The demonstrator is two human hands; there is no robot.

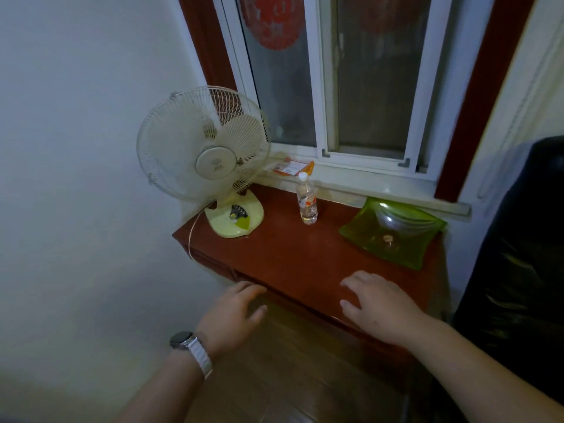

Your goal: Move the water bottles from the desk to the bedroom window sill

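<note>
Desk (305,257): left hand (235,312), right hand (378,306) outstretched, palms down (bottle (307,201) upright).

Two bare forearms, one at seven o'clock, one at four o'clock, left hand (235,312) and right hand (378,306) ungloved, wristwatch (182,340) on the left wrist at seven o'clock, dark rounded face, grey metal rim, pale silvery-white strap (201,360) with fine ribbing

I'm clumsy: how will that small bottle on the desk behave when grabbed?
The water bottle stands tall and narrow, so a sideways nudge would probably tip it. Its clear plastic suggests it is light and may dent when squeezed.
</note>
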